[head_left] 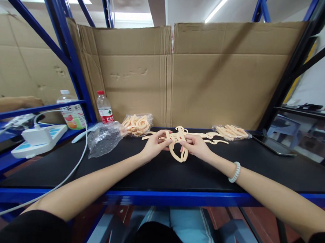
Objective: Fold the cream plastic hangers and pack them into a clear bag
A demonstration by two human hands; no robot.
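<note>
Above the black table top, both hands hold a beige plastic piece that looks like a folding clothes hanger (181, 158), with a curved loop hanging toward me. My left hand (156, 145) pinches its left side between thumb and fingers. On its right side, my right hand (196, 146) grips with the thumb on top and fingertips beneath. Behind the hands lie more slender beige hanger arms (217, 142) with hooked ends, partly covered by the piece and the fingers.
Clear bags of beige parts stand at the back left (137, 125) and back right (230, 132). Left are a crumpled plastic bag (104, 141), a red-capped bottle (105, 109), a power strip (40, 143) and a white cable (79, 162). A tablet (275, 146) lies right. Cardboard (222, 77) walls the back.
</note>
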